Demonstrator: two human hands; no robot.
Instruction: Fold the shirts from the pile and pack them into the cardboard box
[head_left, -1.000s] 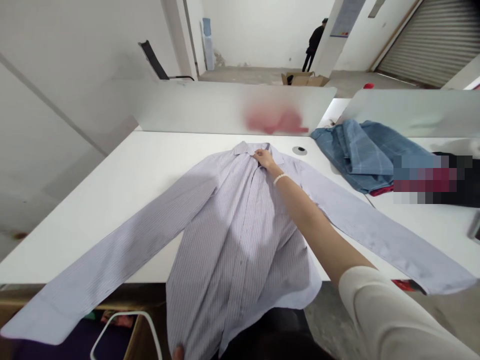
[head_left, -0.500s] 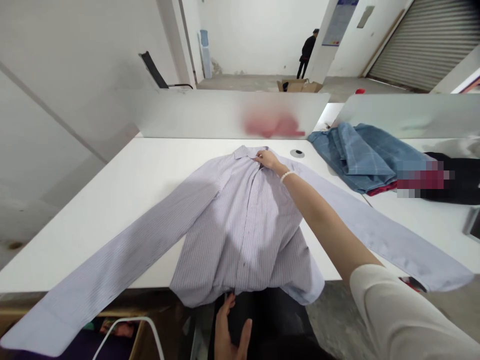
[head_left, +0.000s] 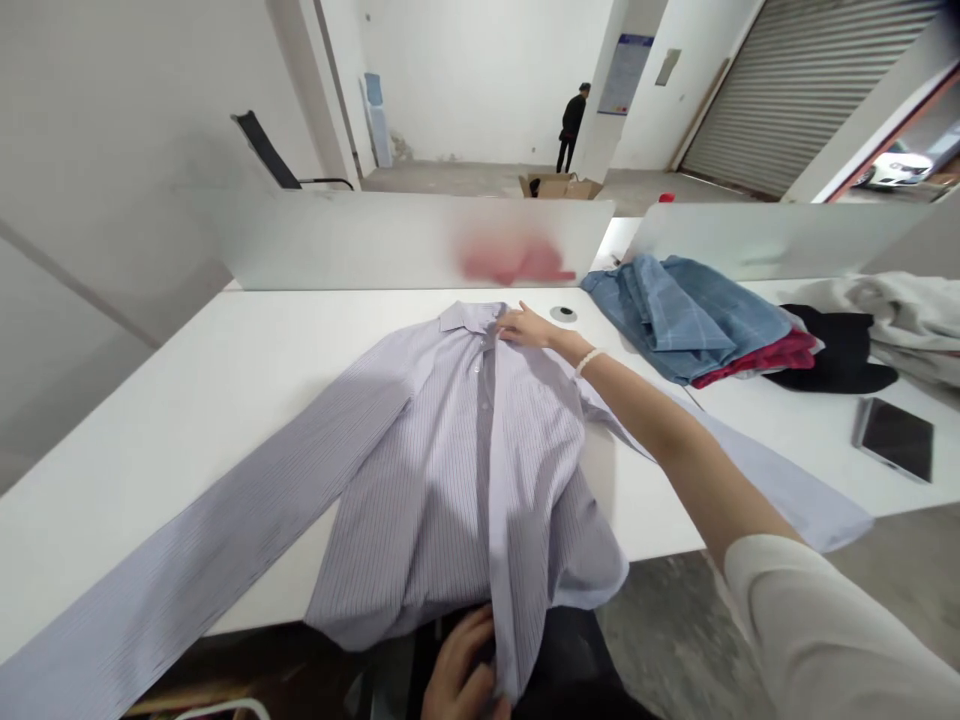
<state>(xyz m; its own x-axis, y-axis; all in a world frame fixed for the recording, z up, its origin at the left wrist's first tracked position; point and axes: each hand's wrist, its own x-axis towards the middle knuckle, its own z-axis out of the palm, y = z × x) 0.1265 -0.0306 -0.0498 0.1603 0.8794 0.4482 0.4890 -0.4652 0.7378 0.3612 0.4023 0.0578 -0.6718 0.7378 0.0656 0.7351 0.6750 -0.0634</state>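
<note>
A striped light-purple shirt (head_left: 442, 450) lies front up on the white table, sleeves spread to both sides. Its front is parted in the middle, one placket lifted in a fold, with buttons showing between the two edges. Just under the collar, my right hand (head_left: 525, 326) pinches the top of the placket. At the table's front edge my left hand (head_left: 459, 668) is closed on the lower end of the same placket; its fingertips are partly hidden by the cloth. The hem hangs over the edge.
Folded blue clothes (head_left: 675, 315) lie at the right with a black garment (head_left: 832, 350) and a pale cloth (head_left: 900, 315). A tablet (head_left: 895, 438) rests near the right edge. A frosted partition (head_left: 337, 240) stands behind the table (head_left: 300, 340). One person (head_left: 572, 130) stands far back.
My left hand has closed on the placket's lower end, where before its fingers were apart below the hem. The front has been pulled open to the right. The view has shifted right.
</note>
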